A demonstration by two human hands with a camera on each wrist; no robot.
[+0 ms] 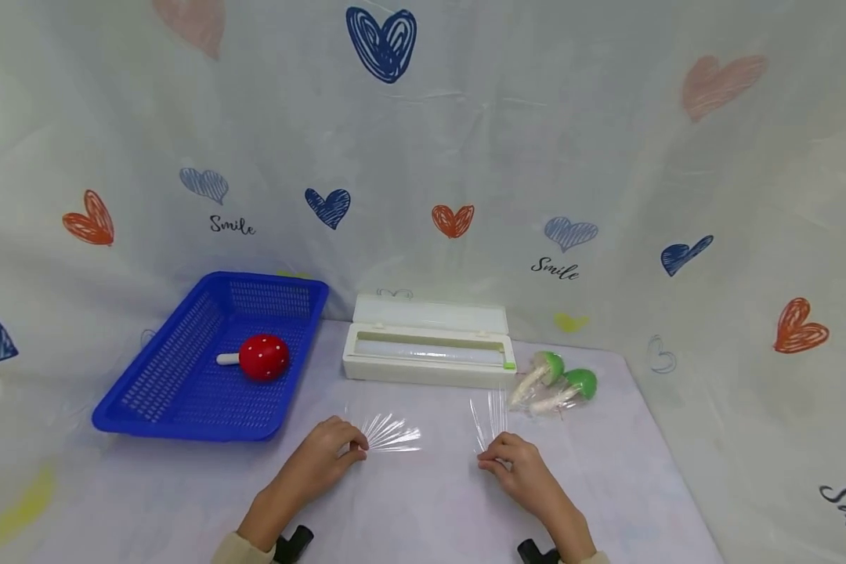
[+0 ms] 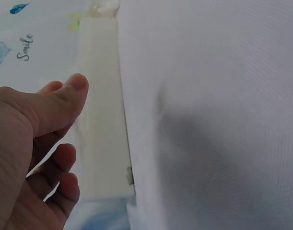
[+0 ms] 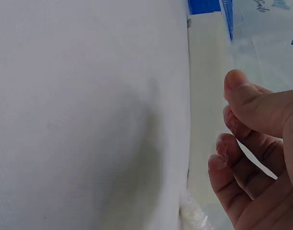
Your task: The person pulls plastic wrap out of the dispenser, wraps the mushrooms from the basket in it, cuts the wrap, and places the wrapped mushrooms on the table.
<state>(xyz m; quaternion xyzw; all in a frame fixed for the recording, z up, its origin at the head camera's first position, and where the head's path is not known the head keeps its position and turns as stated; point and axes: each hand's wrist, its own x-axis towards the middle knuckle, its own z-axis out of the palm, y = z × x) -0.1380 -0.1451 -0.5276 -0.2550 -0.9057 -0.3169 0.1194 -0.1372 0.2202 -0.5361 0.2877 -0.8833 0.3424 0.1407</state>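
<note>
From where I stand, I can see someone's left hand (image 1: 327, 450) and right hand (image 1: 524, 470) held apart over the near part of a pale worktop (image 1: 409, 517), pulling at clear film (image 1: 393, 435). On each hand the thumb and forefinger are closed together in a pinch on the film, the other fingers loosely bent. Bright creases fan rightward from the left pinch and run off to the far side from the right one; the middle of the film is too transparent to follow.

Beyond the hands, against the far edge, sits a long white box (image 1: 430, 370), its lid (image 1: 430, 316) raised at the back and a roll (image 1: 430, 352) lying inside. Just beside its right end, two green-capped mushrooms (image 1: 580, 384) lie together, shiny film about them. Over on the left, a blue basket (image 1: 183, 431) holds a red mushroom (image 1: 264, 358) with white dots, its white stem pointing left. A heart-printed cloth (image 1: 500, 149) hangs behind everything.
</note>
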